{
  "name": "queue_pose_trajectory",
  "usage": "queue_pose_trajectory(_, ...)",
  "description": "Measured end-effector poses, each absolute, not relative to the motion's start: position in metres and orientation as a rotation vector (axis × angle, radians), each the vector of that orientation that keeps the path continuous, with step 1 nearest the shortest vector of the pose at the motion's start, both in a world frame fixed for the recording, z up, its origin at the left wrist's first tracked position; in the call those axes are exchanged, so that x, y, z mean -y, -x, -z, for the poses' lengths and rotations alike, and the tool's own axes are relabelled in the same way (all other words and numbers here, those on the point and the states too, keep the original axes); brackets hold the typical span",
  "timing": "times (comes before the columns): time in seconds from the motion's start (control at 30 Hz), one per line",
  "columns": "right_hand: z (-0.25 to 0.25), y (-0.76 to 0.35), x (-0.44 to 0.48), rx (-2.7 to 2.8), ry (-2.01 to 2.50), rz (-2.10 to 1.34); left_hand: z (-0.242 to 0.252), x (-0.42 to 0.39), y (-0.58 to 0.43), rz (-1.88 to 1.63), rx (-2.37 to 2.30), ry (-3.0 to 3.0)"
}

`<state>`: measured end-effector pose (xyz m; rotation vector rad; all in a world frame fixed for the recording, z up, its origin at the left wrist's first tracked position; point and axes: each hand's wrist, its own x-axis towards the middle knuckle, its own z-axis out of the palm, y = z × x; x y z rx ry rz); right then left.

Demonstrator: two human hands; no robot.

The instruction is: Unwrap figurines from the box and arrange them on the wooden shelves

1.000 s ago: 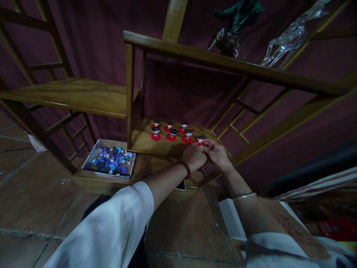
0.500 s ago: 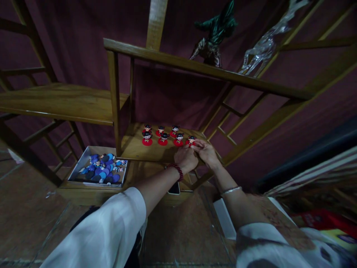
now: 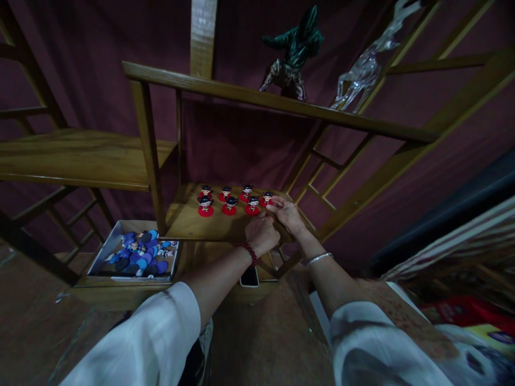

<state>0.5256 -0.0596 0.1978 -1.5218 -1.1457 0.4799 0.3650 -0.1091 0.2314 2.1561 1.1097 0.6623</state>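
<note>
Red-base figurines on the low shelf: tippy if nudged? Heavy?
The figurines stand upright on flat red disc bases, so a light nudge probably slides them rather than topples them. Their big heads above small bodies may make a higher push tip them. They look small and moulded, likely light and rigid. The right hand touches the end one; the left hand rests beside it.

Both arms in loose white sleeves, pushed back to the elbow — forearms bare below. Left hand (image 3: 262,234): a bracelet of dark red round beads at the wrist. Right hand (image 3: 287,213): a thin silver bangle, plain — sitting a little up the forearm.
</note>
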Motion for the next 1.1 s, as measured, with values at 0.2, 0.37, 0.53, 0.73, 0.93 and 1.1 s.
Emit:
queue_pose_trajectory(0.2,-0.201,-0.526,0.047,1.156,1.519,-0.506,-0.232,0.11,-0.364,-0.651,-1.11,-2.197)
queue_pose_trajectory(0.37,-0.201,-0.525,0.04,1.188,1.498,-0.498,-0.236,0.11,-0.363,-0.631,-1.126,-2.197)
queue_pose_trajectory(0.53,-0.201,-0.524,0.035,1.203,1.478,-0.493,-0.239,0.109,-0.364,-0.626,-1.132,-2.214)
queue_pose_trajectory(0.73,-0.196,-0.527,0.028,1.217,1.508,-0.467,-0.236,0.105,-0.367,-0.628,-1.14,-2.204)
queue_pose_trajectory(0.93,-0.195,-0.531,0.025,1.258,1.551,-0.451,-0.235,0.104,-0.368,-0.623,-1.138,-2.216)
queue_pose_trajectory(1.1,-0.199,-0.529,0.027,1.282,1.568,-0.443,-0.233,0.104,-0.368,-0.637,-1.133,-2.245)
